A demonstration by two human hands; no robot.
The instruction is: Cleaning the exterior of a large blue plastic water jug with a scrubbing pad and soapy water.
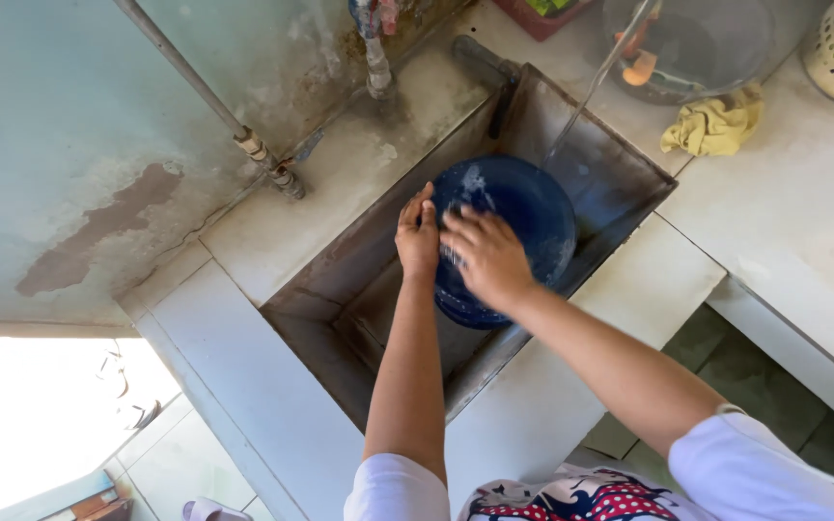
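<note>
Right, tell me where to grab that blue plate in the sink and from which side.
Grip the blue plate by its rim, from the near-left edge, where the left hand already clasps it. The plate is tilted over the sink, so the rim is exposed there. The right hand rubs its face, and water runs onto the far side, so that side is probably slippery.

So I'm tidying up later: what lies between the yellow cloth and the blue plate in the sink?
In the head view, only bare counter and the sink's metal wall separate the yellow cloth from the blue plate; a thin water stream crosses above.
</note>
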